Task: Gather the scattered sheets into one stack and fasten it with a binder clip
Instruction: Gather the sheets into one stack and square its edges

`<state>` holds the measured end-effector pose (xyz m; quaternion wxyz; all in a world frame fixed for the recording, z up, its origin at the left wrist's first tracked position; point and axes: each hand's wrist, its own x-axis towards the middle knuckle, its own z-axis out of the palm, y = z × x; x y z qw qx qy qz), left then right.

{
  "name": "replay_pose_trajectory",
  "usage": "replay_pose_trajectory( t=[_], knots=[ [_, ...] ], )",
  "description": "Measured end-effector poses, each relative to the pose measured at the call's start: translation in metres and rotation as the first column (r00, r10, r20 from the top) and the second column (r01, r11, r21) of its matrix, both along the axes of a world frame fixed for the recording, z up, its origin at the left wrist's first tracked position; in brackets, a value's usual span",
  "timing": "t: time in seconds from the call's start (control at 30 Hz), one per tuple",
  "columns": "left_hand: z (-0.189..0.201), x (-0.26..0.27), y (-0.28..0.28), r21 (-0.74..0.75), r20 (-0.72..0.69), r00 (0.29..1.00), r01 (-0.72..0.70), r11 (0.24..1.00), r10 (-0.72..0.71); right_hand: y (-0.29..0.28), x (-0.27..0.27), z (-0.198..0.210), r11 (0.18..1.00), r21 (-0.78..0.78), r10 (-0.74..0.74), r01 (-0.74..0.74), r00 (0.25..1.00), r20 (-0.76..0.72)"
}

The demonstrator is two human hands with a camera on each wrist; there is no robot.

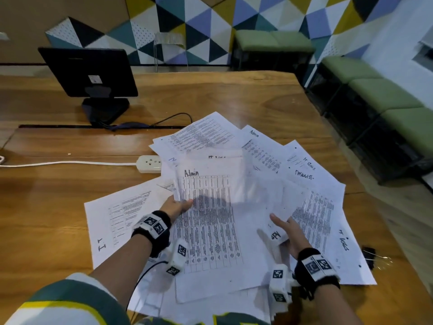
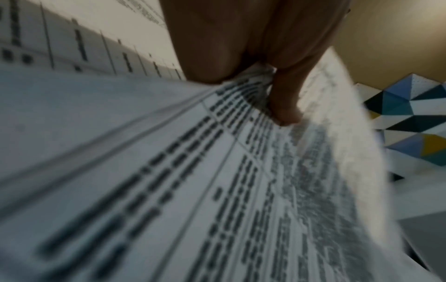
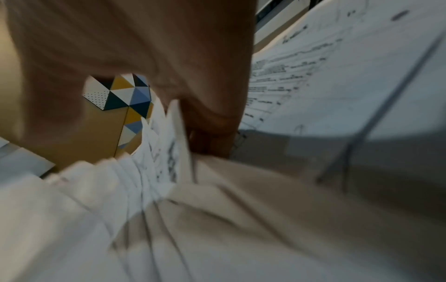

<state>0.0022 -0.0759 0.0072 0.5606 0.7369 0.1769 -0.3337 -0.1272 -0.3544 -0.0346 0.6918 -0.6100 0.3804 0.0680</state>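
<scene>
Many white printed sheets (image 1: 206, 134) lie fanned and overlapping on the wooden table (image 1: 58, 184). My left hand (image 1: 180, 204) pinches the left edge of a lifted table sheet headed "Admin" (image 1: 210, 221). In the left wrist view its thumb (image 2: 286, 106) lies on top of that sheet (image 2: 193, 171). My right hand (image 1: 287, 227) grips a bundle of several sheets (image 1: 311, 207), thumb on top and fingers under. The right wrist view shows their fanned edges (image 3: 156, 152) against the hand (image 3: 205, 114). A black binder clip (image 1: 368, 252) lies on the table at the right, partly under the papers' edge.
A black monitor (image 1: 91, 73) stands at the back left, its cable trailing toward the sheets. A white power strip (image 1: 150, 163) with a white cord lies left of the pile. The table's edge runs along the right, with green benches (image 1: 379, 95) beyond.
</scene>
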Motion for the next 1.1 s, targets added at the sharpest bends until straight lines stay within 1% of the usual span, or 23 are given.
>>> replay_pose_trajectory(
  t=[0.03,0.1,0.13,0.2,0.23,0.27,0.3,0.4,0.47,0.5,0.53,0.63,0.7,0.77,0.83,0.9,0.93,1.0,1.07,1.1],
  knots=[
    [0.000,0.000,-0.001,0.002,0.010,0.999,0.030,1.000,-0.031,0.004,0.002,0.012,0.999,-0.035,0.021,-0.021,1.000,-0.012],
    [0.001,0.002,-0.003,-0.013,0.017,0.998,0.066,0.998,-0.066,0.004,0.007,0.019,0.996,-0.057,0.062,-0.064,0.997,-0.038],
    [0.006,0.003,-0.005,-0.050,0.029,0.998,0.051,0.997,-0.050,0.003,0.009,0.022,0.996,-0.051,0.067,-0.069,0.997,-0.043],
    [0.002,0.007,-0.009,-0.070,0.072,0.997,-0.008,0.997,0.013,-0.004,0.014,0.025,0.997,-0.018,0.070,-0.071,0.997,-0.030],
    [0.002,0.008,-0.012,-0.072,0.079,0.997,-0.014,0.997,0.020,-0.006,0.016,0.028,0.996,0.001,0.088,-0.088,0.996,-0.016],
    [0.007,0.007,-0.014,-0.059,0.096,0.995,0.005,0.998,0.001,-0.006,0.017,0.033,0.995,0.029,0.091,-0.090,0.996,-0.017],
    [0.006,0.008,-0.015,-0.034,0.095,0.995,0.027,0.999,-0.023,-0.008,0.019,0.032,0.996,0.021,0.089,-0.088,0.996,-0.016],
    [-0.002,0.012,-0.016,0.072,0.053,0.990,0.130,0.989,-0.134,-0.011,0.023,0.032,0.993,-0.033,0.107,-0.110,0.991,-0.084],
    [-0.004,0.016,-0.012,0.131,0.023,0.974,0.222,0.966,-0.227,-0.014,0.023,0.031,0.993,-0.026,0.114,-0.118,0.985,-0.132],
    [-0.003,0.017,-0.010,0.160,0.003,0.969,0.243,0.957,-0.247,-0.016,0.023,0.032,0.992,-0.032,0.117,-0.123,0.982,-0.149],
    [-0.002,0.018,-0.007,0.157,-0.022,0.967,0.254,0.954,-0.254,-0.014,0.022,0.038,0.991,-0.025,0.129,-0.134,0.981,-0.143],
    [-0.007,0.021,-0.004,0.082,-0.058,0.969,0.245,0.966,-0.241,-0.013,0.018,0.040,0.989,0.007,0.148,-0.148,0.989,-0.027],
    [-0.014,0.019,-0.007,0.016,-0.027,0.977,0.212,0.977,-0.211,-0.006,0.017,0.036,0.983,0.032,0.181,-0.181,0.984,0.003],
    [-0.008,0.012,-0.016,-0.032,0.008,0.997,0.077,0.997,-0.077,0.007,0.017,0.031,0.977,-0.005,0.215,-0.215,0.977,-0.009],
    [-0.015,0.010,-0.025,0.040,0.070,0.998,-0.008,0.999,0.005,0.013,0.014,0.020,0.989,-0.032,0.142,-0.142,0.990,0.006],
    [-0.013,0.005,-0.030,0.057,0.102,0.995,-0.013,0.998,0.008,0.013,0.010,0.009,0.997,-0.045,0.064,-0.064,0.998,0.013],
    [-0.013,0.003,-0.033,0.009,0.087,0.996,-0.003,1.000,0.002,0.016,0.008,0.010,0.997,-0.060,0.055,-0.055,0.998,0.010],
    [-0.021,0.003,-0.035,-0.035,0.092,0.995,0.043,0.998,-0.039,0.021,0.005,0.013,0.999,-0.049,0.020,-0.021,1.000,-0.012],
    [-0.021,0.004,-0.036,-0.102,0.090,0.994,0.073,0.992,-0.064,0.028,0.003,0.019,0.997,-0.073,-0.015,0.012,1.000,-0.028],
    [-0.014,0.002,-0.037,-0.135,0.103,0.990,0.110,0.985,-0.096,0.028,0.002,0.018,0.995,-0.097,-0.032,0.028,0.999,-0.041]
  ],
)
